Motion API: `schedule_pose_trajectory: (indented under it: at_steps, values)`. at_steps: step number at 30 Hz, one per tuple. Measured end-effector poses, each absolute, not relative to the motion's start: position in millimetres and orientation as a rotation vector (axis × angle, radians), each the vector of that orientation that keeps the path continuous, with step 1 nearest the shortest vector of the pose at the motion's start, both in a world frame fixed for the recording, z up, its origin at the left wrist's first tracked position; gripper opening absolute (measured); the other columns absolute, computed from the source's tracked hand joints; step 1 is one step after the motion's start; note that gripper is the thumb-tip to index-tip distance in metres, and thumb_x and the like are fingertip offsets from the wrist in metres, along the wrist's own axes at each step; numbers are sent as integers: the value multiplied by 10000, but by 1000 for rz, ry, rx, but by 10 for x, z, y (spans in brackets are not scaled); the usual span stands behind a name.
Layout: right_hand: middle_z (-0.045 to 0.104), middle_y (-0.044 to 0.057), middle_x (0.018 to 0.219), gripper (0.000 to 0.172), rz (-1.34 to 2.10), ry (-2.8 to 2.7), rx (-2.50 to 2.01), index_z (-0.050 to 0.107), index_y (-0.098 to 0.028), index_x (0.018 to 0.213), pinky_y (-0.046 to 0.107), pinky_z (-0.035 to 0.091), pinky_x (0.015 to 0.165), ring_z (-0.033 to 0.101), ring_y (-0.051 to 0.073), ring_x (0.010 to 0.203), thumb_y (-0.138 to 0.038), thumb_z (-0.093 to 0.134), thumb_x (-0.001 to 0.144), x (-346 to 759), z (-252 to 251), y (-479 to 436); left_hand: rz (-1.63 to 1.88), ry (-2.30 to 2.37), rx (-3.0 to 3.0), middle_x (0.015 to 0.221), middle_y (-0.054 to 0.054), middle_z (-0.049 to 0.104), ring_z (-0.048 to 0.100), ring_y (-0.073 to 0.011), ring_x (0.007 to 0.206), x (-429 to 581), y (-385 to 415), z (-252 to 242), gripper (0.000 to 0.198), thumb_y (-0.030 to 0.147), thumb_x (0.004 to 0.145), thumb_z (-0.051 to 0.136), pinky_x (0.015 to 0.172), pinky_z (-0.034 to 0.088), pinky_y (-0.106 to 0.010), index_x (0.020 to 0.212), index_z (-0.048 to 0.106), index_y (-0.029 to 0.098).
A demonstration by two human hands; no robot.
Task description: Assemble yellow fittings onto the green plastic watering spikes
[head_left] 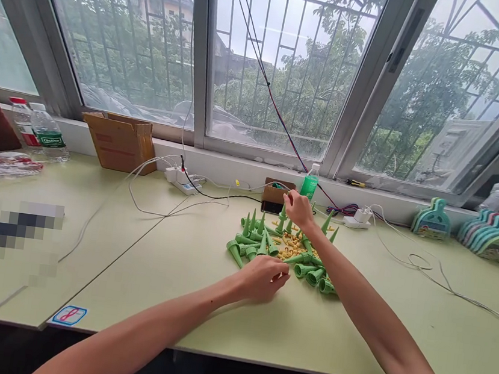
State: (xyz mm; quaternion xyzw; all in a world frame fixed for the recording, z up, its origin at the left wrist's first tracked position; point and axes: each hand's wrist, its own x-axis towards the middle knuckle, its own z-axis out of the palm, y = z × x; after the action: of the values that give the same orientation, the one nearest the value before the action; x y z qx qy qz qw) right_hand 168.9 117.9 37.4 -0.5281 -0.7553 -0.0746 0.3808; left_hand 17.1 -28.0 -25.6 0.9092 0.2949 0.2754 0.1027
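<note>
The green cones (233, 248) lie heaped on the tabletop (295, 332), set in from its front edge, some upright, others on their sides around loose yellow pieces (287, 249). The left hand (265, 279) is between the heap and the front edge, its fingers curled; whether they grasp anything cannot be told. The right hand (300, 209) is over the heap's back-edge side, its fingers bunched just above an upright cone (281, 224); their grip is likewise unconfirmed. Assessed risks: a low pass of the right forearm could topple standing cones; cones on their sides could roll if nudged; a sweeping wrist could scatter yellow pieces; reaching farther toward the back edge could knock the bottle (309, 185).
</note>
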Motion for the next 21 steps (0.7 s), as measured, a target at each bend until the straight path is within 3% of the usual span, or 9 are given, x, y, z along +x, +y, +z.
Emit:
schedule_pose_trajectory:
  at_steps: [21]
  values:
    - [574, 58, 639, 274, -234, -1990, -1493, 486, -184, 704, 245, 225, 499, 478, 145, 546, -333, 422, 925, 1697, 339, 1132, 845, 809, 2721, 622, -10, 568, 488, -112, 553, 193, -288, -276, 231, 194, 864, 468, 552, 339, -240, 646, 542, 174]
